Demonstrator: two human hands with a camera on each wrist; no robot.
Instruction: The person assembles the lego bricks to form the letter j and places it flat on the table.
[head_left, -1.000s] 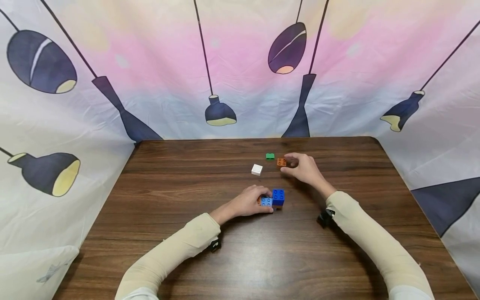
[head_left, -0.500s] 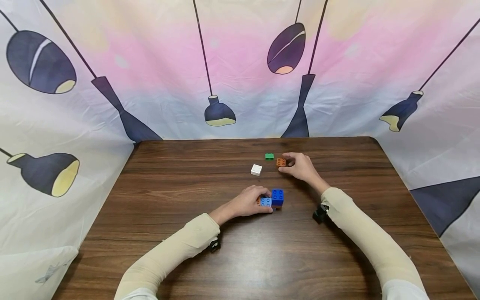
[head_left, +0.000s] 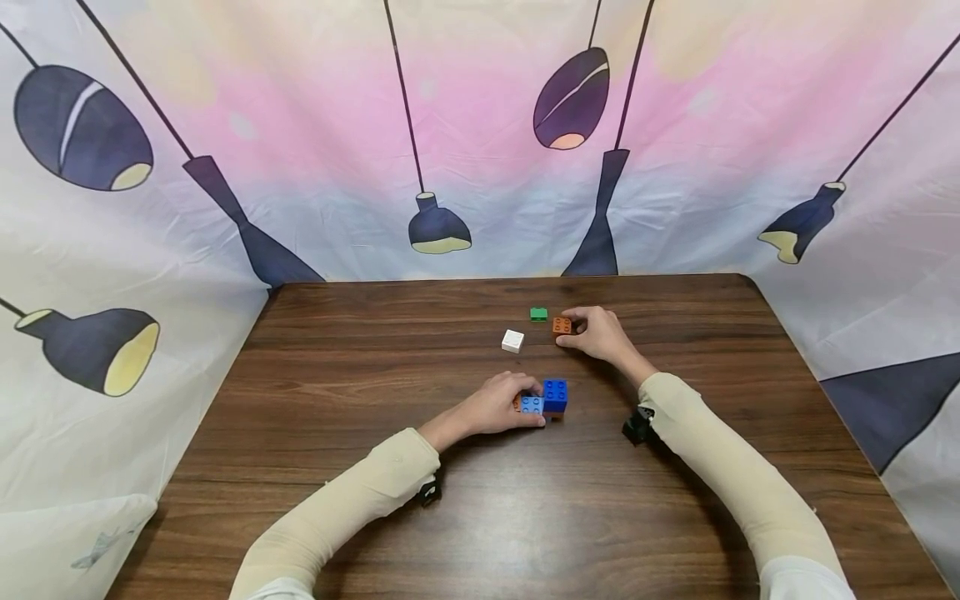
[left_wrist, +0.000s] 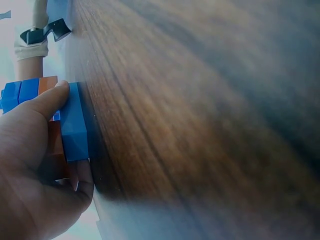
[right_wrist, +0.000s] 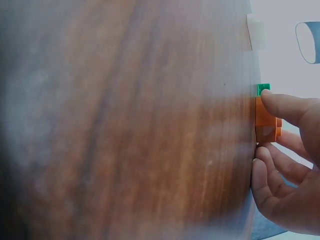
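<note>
Near: blue-and-orange studded plastic block stack (head_left: pixel 555 395) is gripped by left hand (head_left: pixel 495 405), seemingly for steadiness | Far: orange studded plastic block (head_left: pixel 562 326) is pinched sidewise by right hand (head_left: pixel 600 333)

The left hand (head_left: pixel 495 403) grips a light-blue block (head_left: pixel 532 405) between thumb and fingers; just right of that grip stands a dark-blue block (head_left: pixel 555 392), with orange showing beneath it; the right hand (head_left: pixel 598 332), beyond the left one, pinches an orange block (head_left: pixel 561 326); left of this second grip, near but apart, lies a green block (head_left: pixel 538 314); a white block (head_left: pixel 512 341) lies farther left, between the two grips in depth; under both hands spreads a wood-grain table (head_left: pixel 360 350); behind them hangs a lamp-printed cloth (head_left: pixel 495 108).
</note>
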